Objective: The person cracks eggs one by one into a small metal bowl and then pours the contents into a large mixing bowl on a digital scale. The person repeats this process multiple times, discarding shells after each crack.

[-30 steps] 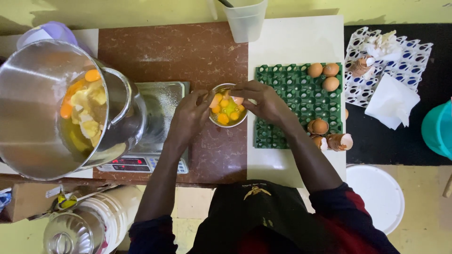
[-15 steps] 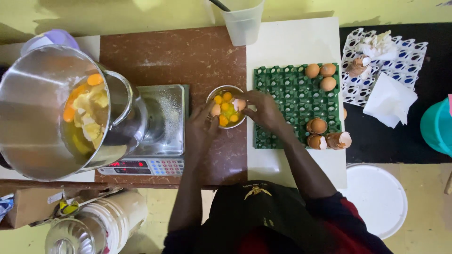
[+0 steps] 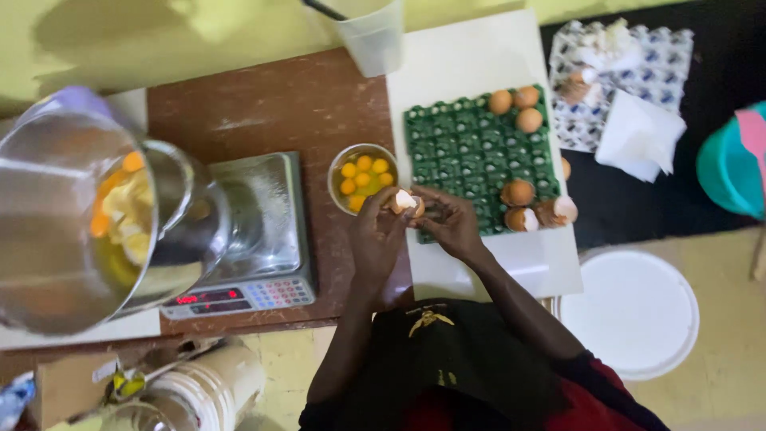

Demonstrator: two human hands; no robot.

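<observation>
Both hands — left hand (image 3: 375,239), right hand (image 3: 451,223) — pinch an opened eggshell (image 3: 404,202) beside the yolk bowl (image 3: 363,177); shell bits could drop in.

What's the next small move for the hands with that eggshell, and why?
Probably set the eggshell down with the other broken shells at the green tray's near edge. Both the left hand and right hand hold it beside the small bowl, which already holds several yolks; the shell looks open and emptied.
</observation>
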